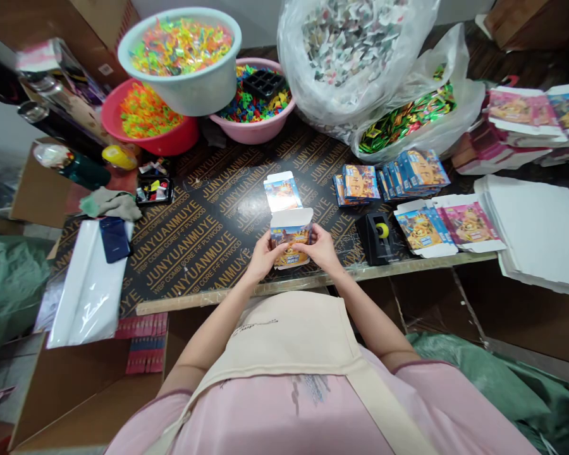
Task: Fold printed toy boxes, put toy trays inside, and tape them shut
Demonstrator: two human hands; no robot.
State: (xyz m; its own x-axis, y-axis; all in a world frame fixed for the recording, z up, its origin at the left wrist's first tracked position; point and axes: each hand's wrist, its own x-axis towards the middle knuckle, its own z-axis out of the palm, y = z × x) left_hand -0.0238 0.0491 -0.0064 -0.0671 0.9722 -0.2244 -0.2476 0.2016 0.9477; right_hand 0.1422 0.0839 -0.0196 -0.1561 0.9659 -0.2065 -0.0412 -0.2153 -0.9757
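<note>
Near the front edge of the dark printed table [208,218], both my hands hold one small printed carton [291,237] with its white flap raised. My left hand [264,254] grips its left side, thumb across the front. On the right side my right hand [321,248] does the same, and the two thumbs nearly meet. Just beyond it lies an unfolded carton [283,191] with white flaps. To the right are folded blue boxes [360,182] in stacks, a black tape dispenser [377,239] and flat blue and pink cartons [422,229].
Tubs of small colourful pieces [180,95] and plastic bags [332,101] of packets line the back. A phone [115,239] lies on white plastic at left. White sheets [545,234] overhang the right front edge. Open cardboard boxes [83,392] stand below.
</note>
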